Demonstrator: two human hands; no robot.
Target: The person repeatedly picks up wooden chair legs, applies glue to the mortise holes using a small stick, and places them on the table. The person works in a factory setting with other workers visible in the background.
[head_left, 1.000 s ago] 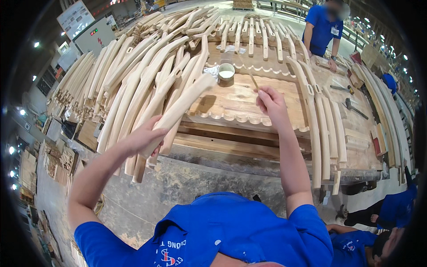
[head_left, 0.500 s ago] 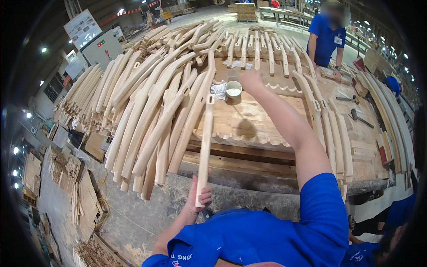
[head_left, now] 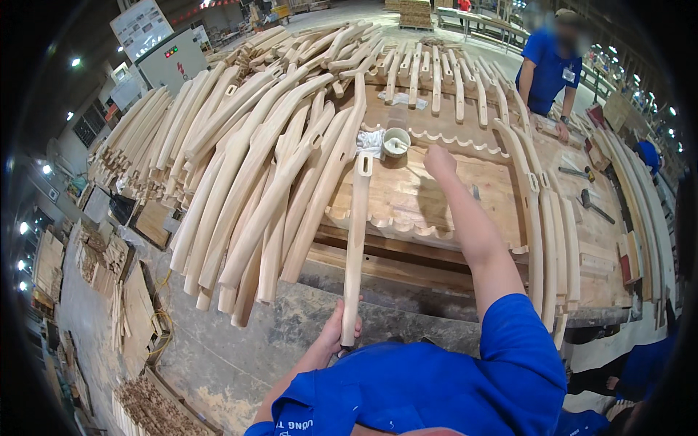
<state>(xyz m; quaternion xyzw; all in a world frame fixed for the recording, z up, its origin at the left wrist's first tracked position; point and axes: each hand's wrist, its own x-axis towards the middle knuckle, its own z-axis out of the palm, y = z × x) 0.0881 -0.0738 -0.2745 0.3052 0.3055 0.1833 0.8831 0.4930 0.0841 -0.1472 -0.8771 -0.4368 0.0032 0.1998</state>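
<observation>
Left hand (head_left: 342, 328) around wooden leg's (head_left: 356, 240) near end

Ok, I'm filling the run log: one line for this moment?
left hand: grips wooden leg at its near end | right hand: reaching near small white cup, holding nothing visible | workbench

A white rectangular sign board (head_left: 142, 27) with coloured blocks stands at the upper left of the frame. Just below and right of it sits a grey cabinet (head_left: 174, 62) bearing a small dark display (head_left: 171, 51) and a red warning label (head_left: 179, 68).
</observation>
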